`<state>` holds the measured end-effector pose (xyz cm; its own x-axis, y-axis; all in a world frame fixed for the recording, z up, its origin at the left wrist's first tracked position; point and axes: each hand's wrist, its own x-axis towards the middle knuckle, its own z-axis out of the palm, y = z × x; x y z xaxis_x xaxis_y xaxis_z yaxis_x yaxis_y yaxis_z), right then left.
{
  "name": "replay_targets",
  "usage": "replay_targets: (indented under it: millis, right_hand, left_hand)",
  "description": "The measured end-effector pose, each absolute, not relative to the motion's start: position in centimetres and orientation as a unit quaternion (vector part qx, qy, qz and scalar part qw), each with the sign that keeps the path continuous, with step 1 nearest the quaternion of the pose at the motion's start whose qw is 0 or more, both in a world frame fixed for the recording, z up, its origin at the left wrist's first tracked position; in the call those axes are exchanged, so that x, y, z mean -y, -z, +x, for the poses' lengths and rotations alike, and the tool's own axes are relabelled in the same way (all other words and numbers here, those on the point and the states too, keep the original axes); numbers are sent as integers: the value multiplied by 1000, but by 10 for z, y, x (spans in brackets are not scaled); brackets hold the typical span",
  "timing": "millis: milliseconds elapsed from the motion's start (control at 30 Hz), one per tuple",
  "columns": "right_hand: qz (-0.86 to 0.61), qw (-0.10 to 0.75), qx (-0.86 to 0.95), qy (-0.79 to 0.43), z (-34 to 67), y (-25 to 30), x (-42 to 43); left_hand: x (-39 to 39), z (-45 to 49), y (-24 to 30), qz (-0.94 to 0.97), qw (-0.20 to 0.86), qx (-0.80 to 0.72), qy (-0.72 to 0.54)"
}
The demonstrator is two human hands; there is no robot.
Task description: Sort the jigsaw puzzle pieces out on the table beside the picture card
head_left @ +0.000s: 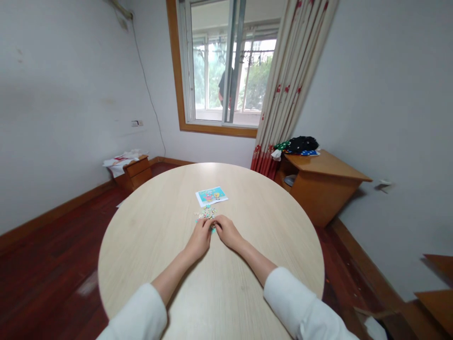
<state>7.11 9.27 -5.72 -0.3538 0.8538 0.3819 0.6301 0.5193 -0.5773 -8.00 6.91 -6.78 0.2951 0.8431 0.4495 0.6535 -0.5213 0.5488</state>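
Note:
My left hand (200, 237) and my right hand (227, 231) rest side by side on the round pale wooden table (148, 236), fingertips meeting over small teal puzzle pieces (213, 229). Both hands have their fingers curled in a pinch on these pieces. Just beyond the fingertips lies a small pile of colourful loose puzzle pieces (207, 213). Farther back sits a picture card (211, 195) with a blue cartoon image. White sleeves cover both forearms.
A wooden cabinet (322, 182) with dark clothes on top stands at the right by a curtain (290, 85). A small wooden box (136, 171) with papers sits on the red floor at the left. A window (226, 66) is behind the table.

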Motion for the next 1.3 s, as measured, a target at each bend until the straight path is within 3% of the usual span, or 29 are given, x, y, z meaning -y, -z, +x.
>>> replay_targets:
  millis: [267, 467, 667, 867, 967, 1067, 1167, 1233, 1300]
  right_hand:
    - [-489, 438, 715, -243, 71, 50, -114]
    - [-515, 367, 745, -213, 60, 43, -131]
    - [-473, 261, 823, -178, 56, 43, -127]
    - [-443, 385, 754, -294, 62, 47, -129]
    - [-462, 404, 729, -304, 73, 42, -121]
    - [-466, 354, 766, -267, 91, 34, -100]
    - [-487, 214, 819, -216, 105, 32, -76]
    - [-493, 150, 835, -196, 106, 34, -66]
    - [-496, 137, 839, -178, 101, 40, -64]
  left_hand:
    - [-87, -96, 57, 722, 150, -508, -445]
    - [-108, -113, 57, 671, 131, -548, -482]
    - [-106, -115, 61, 712, 132, -575, -380]
    - [-97, -112, 56, 726, 256, -511, -383]
    - [-88, -119, 46, 719, 288, -512, -372]
    - [-75, -131, 34, 772, 273, -503, -275]
    - [-64, -136, 27, 805, 243, -524, -137]
    - [-61, -133, 27, 813, 217, -531, -99]
    - [-63, -127, 31, 815, 199, -535, -102]
